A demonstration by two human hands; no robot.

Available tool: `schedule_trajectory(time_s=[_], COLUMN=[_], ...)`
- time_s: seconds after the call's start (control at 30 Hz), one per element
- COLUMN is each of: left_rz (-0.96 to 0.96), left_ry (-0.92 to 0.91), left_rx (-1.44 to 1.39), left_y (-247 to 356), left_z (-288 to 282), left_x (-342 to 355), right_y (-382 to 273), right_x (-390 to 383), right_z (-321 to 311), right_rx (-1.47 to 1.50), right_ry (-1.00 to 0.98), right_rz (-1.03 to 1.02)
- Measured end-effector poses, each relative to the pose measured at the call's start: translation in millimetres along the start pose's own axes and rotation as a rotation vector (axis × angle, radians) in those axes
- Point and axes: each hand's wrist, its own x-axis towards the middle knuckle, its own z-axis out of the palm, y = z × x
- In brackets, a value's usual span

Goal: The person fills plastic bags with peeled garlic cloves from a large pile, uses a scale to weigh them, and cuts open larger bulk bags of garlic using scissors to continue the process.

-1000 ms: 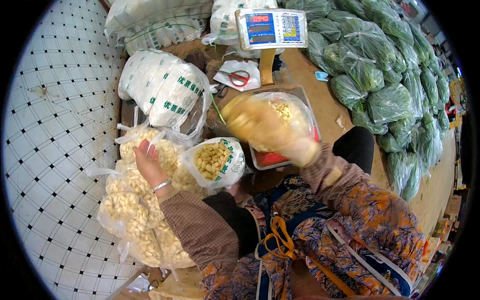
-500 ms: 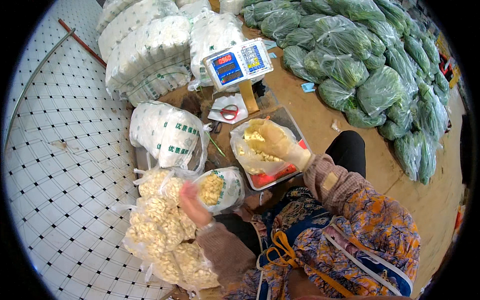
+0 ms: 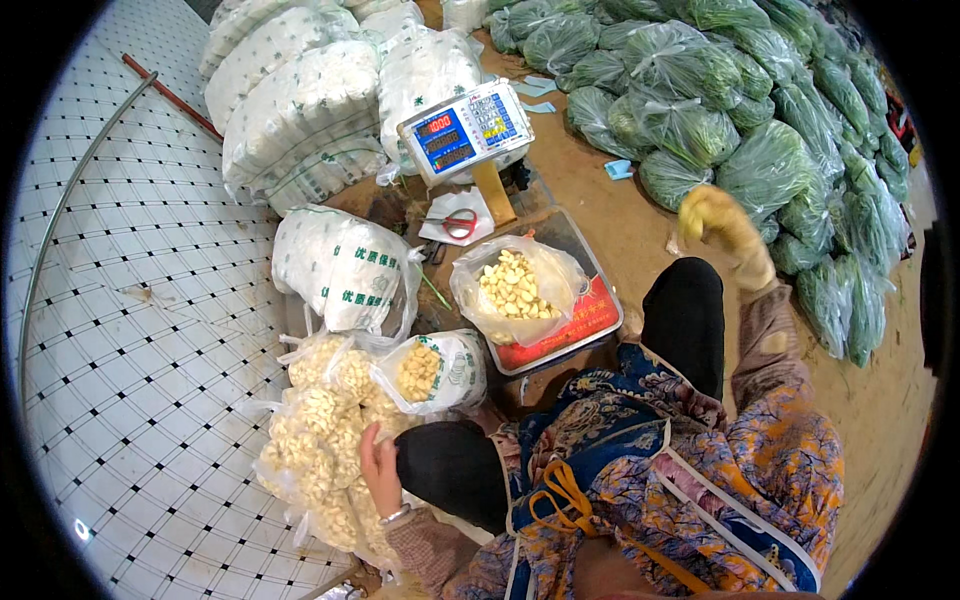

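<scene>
A clear plastic bag of peeled garlic cloves [image 3: 517,286] sits with its mouth wide on the scale platform [image 3: 597,303]. My right hand [image 3: 728,232], in a yellowish glove, is raised off to the right of the scale, beyond my knee. It is smeared by motion, and whether its fingers hold anything is hard to see. My bare left hand [image 3: 381,472] is beside my left knee, next to the filled bags of cloves [image 3: 312,440], its fingers apart and nothing visible in them. Just beyond it stands a smaller white bag [image 3: 460,368] with its top turned down, full of cloves.
Behind the platform stands the scale's display [image 3: 466,132]. Red-handled scissors [image 3: 459,223] lie on white paper. A white printed sack [image 3: 343,268] is left of the scale. Big white sacks [image 3: 300,105] are stacked behind, and bags of green vegetables [image 3: 690,110] pile up at right.
My right hand has left the bag on the scale and swung right. My left hand has drawn back from the smaller bag toward my knee. The scale's reading has changed.
</scene>
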Motion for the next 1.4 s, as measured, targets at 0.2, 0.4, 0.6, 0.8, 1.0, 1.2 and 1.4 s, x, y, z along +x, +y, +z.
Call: schedule_trajectory(time_s=[0.2,0.4,0.6,0.8,1.0,1.2,1.4], left_rz=[0.15,-0.1,-0.131,-0.148,0.074,0.33,0.355], left_ry=[0.121,-0.304,-0.43,-0.054,0.116,-0.282,-0.284], left_rx=[0.638,1.022,0.955,0.669,0.236,0.35,0.478], left_y=[-9,-82,-164,-120,2,8,-64], left_z=[24,102,86,80,113,257,278], left_x=[46,112,116,120,129,139,161], right_y=[35,85,115,169,190,209,193], right_x=[-32,6,49,82,91,109,98], right_z=[-100,-92,-18,44,78,59,52], right_rx=[-1.607,-1.191,-0.866,-1.166,-1.619,-1.727,-1.283], right_ry=[0.655,0.448,0.219,-0.27,-0.345,-0.303,-0.004], right_rz=[0.272,-0.04,0.05,-0.193,-0.238,0.102,-0.159])
